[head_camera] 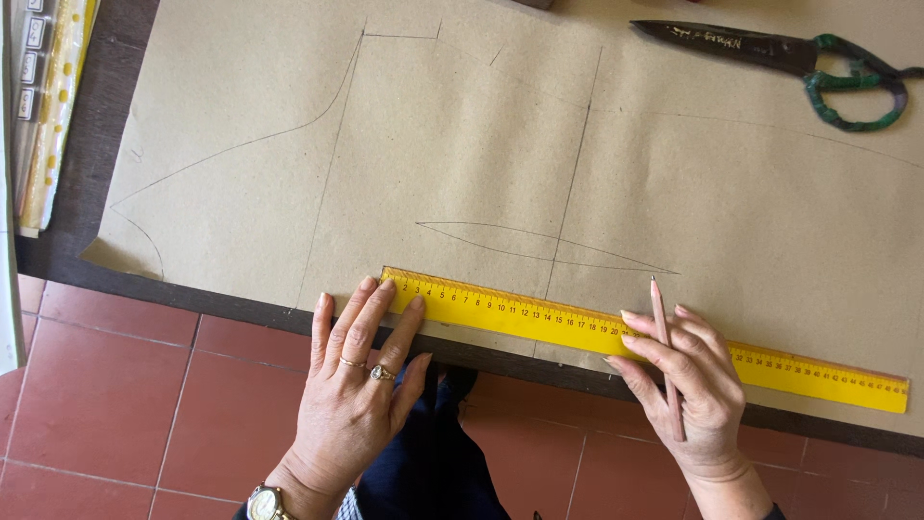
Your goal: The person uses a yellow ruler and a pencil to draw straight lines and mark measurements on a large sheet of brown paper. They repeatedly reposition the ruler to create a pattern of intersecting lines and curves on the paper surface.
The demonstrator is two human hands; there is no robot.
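Covering most of the dark bench, a big sheet of brown pattern paper lies flat, already marked with pencilled curves, long straight lines and a slim leaf-shaped dart; along its near edge sits a long yellow ruler, slanting down to the right, half on the paper and close to the bench's lip; the left hand, fingers spread and flat, presses on the ruler's left end, rings and a wristwatch showing; the right hand rests on the ruler further along, fingers close together, pinching a pencil whose point stands up just above the ruler's far edge. To my eye a clean line wants firm weight from both hands so the ruler cannot swivel, with the pencil tip tight against the edge; well apart at the far right corner lie heavy scissors with green-wrapped handles, out of the way; a stack of yellow-patterned material sits at the left, also clear; red floor tiles show below.
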